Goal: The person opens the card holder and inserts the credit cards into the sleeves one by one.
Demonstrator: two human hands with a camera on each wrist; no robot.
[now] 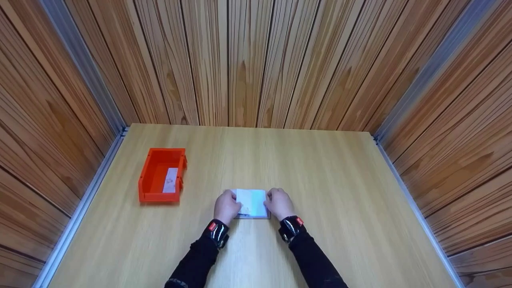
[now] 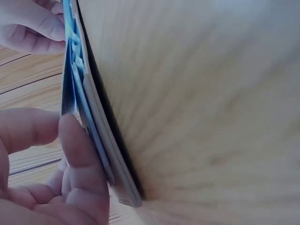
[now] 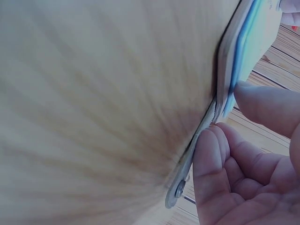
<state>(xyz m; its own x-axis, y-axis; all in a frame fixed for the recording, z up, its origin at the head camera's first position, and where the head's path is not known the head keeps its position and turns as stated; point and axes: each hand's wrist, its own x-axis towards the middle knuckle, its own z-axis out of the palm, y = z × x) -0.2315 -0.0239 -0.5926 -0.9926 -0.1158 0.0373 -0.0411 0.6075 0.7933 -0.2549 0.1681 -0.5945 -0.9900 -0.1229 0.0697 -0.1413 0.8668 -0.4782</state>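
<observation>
A small wallet lies opened on the table, its inside showing white and light blue. My left hand pinches a thin upper layer at its left side between thumb and a finger. Stacked layers and crinkled blue material show along the near edge in the left wrist view. My right hand grips the right edge, thumb on the blue face and curled fingers at the side. Beside those fingers a tab with a metal snap sticks out in the right wrist view. What lies between the layers is hidden.
An orange open bin stands to the left on the wooden table. Inside it lies a pale card or paper. Wood-panelled walls with metal corner rails enclose the back and both sides.
</observation>
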